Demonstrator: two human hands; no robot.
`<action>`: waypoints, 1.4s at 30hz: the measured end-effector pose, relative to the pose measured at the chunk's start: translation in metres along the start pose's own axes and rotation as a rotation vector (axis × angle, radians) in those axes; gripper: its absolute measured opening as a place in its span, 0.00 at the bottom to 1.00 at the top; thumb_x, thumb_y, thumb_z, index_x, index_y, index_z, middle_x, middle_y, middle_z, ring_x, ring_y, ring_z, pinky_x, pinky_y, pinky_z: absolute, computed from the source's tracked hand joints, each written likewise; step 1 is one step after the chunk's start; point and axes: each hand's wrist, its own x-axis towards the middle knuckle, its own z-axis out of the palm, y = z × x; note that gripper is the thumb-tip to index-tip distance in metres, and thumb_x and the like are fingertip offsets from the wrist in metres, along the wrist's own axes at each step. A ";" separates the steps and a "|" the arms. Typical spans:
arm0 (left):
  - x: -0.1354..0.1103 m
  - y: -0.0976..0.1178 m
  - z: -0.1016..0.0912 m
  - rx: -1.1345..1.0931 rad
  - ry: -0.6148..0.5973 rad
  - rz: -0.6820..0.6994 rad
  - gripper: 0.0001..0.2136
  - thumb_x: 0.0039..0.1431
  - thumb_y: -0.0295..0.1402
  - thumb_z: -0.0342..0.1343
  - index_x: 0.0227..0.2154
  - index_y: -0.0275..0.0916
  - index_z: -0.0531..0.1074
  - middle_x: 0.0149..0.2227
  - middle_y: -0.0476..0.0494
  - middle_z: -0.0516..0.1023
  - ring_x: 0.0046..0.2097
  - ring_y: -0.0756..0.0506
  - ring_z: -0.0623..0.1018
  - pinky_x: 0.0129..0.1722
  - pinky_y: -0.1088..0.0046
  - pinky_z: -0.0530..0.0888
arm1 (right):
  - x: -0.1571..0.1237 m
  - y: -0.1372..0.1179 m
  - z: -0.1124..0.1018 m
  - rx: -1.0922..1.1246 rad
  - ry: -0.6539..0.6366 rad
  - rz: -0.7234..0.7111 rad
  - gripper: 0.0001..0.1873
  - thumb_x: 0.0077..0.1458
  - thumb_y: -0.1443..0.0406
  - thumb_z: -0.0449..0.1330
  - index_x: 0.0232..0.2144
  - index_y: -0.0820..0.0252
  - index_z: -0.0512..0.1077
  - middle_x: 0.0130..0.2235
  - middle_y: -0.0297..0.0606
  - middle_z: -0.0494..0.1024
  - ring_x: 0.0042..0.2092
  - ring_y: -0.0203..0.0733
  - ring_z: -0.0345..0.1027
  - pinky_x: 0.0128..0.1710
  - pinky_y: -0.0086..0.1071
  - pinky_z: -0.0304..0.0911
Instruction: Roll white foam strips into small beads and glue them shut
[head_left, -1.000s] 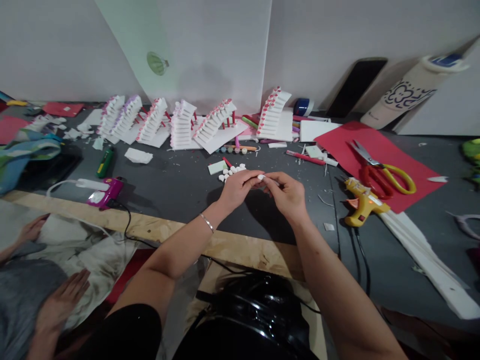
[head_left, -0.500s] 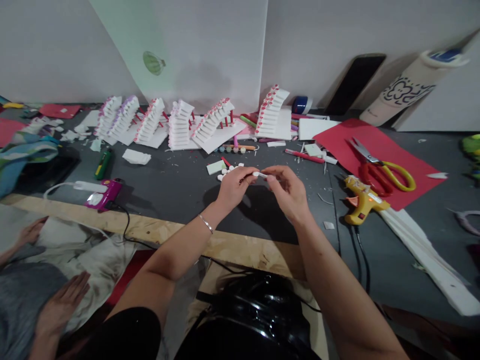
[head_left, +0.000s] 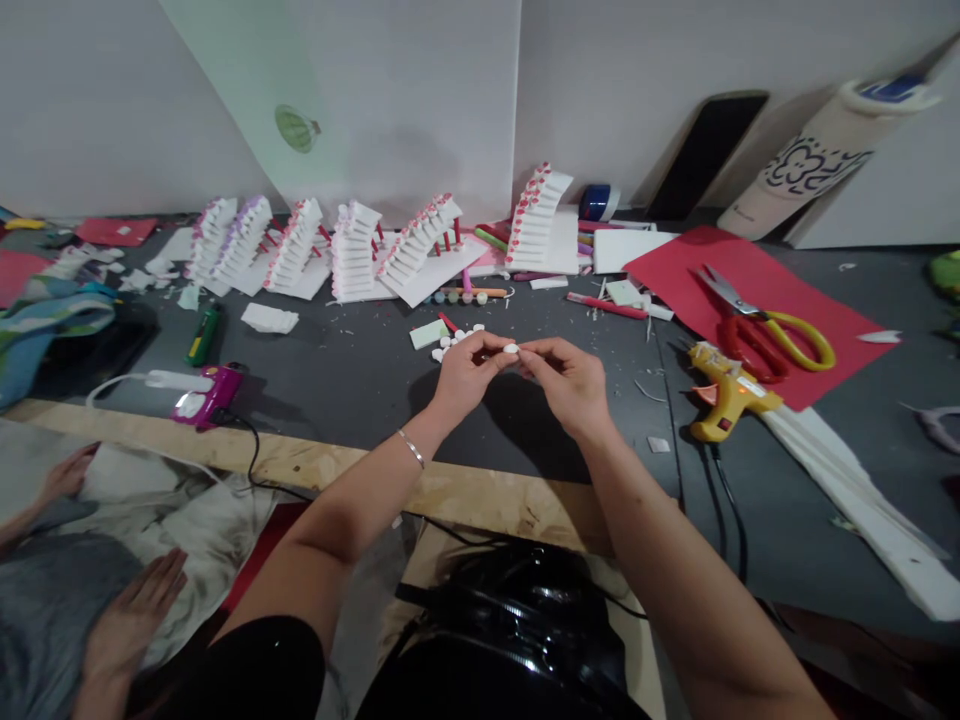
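Observation:
Both my hands meet above the dark table, fingertips almost touching. My left hand (head_left: 466, 375) pinches a small white piece (head_left: 511, 348) with a rounded end between thumb and forefinger. On its other side my right hand (head_left: 568, 378) is closed in a pinch at the same piece, hiding most of it. Just behind my left hand lies a pile of small white rounded bits (head_left: 444, 350), partly covered by that hand. A pale green rectangular piece (head_left: 429, 334) sits beside the pile.
Several white stepped models (head_left: 420, 238) line the back. To the right are scissors (head_left: 765, 315) on red sheet (head_left: 675, 255), a yellow glue gun (head_left: 724, 400), a white strip (head_left: 847, 490) and a bottle (head_left: 802, 165). At left, a purple power adapter (head_left: 210, 395); another person's hand (head_left: 135, 610) rests nearby.
My right hand's fingers have closed in toward my left hand, covering more of the white piece, which showed longer before. My left hand stays nearly in place; the view shifted slightly.

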 end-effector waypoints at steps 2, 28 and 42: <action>0.001 0.003 -0.001 0.004 -0.024 -0.006 0.14 0.49 0.43 0.67 0.28 0.37 0.72 0.28 0.51 0.75 0.29 0.52 0.75 0.30 0.75 0.73 | 0.002 0.001 0.000 0.073 -0.033 0.047 0.11 0.49 0.55 0.65 0.29 0.57 0.78 0.26 0.33 0.79 0.27 0.36 0.71 0.30 0.32 0.69; 0.005 0.002 -0.012 0.400 -0.180 0.329 0.10 0.61 0.41 0.58 0.40 0.44 0.78 0.37 0.45 0.78 0.40 0.47 0.76 0.41 0.66 0.73 | 0.009 0.012 -0.006 0.200 -0.116 0.240 0.20 0.40 0.49 0.70 0.26 0.59 0.75 0.24 0.33 0.77 0.25 0.35 0.70 0.28 0.32 0.69; 0.002 0.000 -0.002 0.105 -0.056 0.096 0.15 0.59 0.47 0.58 0.35 0.39 0.76 0.33 0.47 0.74 0.31 0.51 0.76 0.31 0.73 0.76 | 0.002 0.005 -0.007 -0.020 -0.069 0.001 0.14 0.51 0.54 0.64 0.29 0.58 0.78 0.25 0.33 0.79 0.27 0.36 0.71 0.30 0.31 0.68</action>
